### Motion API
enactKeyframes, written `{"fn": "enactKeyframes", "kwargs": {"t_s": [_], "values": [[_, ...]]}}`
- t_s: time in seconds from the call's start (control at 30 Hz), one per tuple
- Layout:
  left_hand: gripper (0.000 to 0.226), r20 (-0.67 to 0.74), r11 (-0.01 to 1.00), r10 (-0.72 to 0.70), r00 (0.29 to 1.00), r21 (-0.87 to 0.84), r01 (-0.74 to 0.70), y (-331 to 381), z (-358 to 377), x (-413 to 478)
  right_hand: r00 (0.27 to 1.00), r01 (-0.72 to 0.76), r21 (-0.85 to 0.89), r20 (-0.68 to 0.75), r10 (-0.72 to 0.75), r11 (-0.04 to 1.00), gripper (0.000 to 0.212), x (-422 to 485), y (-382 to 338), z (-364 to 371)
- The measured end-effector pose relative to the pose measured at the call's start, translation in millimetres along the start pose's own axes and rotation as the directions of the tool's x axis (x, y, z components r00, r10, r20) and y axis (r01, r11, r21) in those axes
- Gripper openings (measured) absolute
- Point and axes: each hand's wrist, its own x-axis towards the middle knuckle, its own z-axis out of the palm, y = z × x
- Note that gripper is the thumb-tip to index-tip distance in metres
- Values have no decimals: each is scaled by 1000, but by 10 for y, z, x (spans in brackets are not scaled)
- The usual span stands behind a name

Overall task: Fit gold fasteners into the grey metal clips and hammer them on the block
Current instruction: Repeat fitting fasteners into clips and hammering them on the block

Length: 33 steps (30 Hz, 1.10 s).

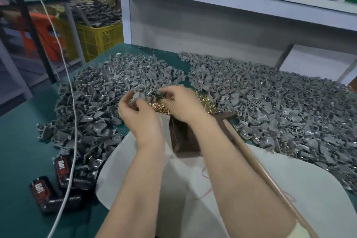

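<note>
We see grey metal clips (pixel 270 106) heaped across the green table (pixel 23 141), left and right of centre. In the upper left, a yellow crate (pixel 100 40) holds more grey parts. Our left hand (pixel 141 118) grips a single clip (pixel 137 96). The right hand (pixel 183 105) pinches its fingertips together over the gold fasteners (pixel 160 107); we cannot tell what it holds. Just below sits the dark block (pixel 181 141), with a hammer (pixel 263 172) lying at its right.
</note>
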Motion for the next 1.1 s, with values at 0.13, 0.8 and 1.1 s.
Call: {"fn": "enactKeyframes", "kwargs": {"t_s": [0.13, 0.8, 1.1], "values": [[18, -116, 998, 22, 993, -58, -29, 9, -23, 79, 979, 67, -133, 201, -39, 989, 49, 298, -250, 382], [34, 207, 987, 68, 976, 126, -96, -44, -13, 32, 974, -227, 650, 149, 172, 725, 13, 178, -78, -184], [20, 594, 946, 83, 800, 204, -250, -23, 52, -172, 960, -272, 834, 200, 196, 481, 17, -306, 144, -427]]}}
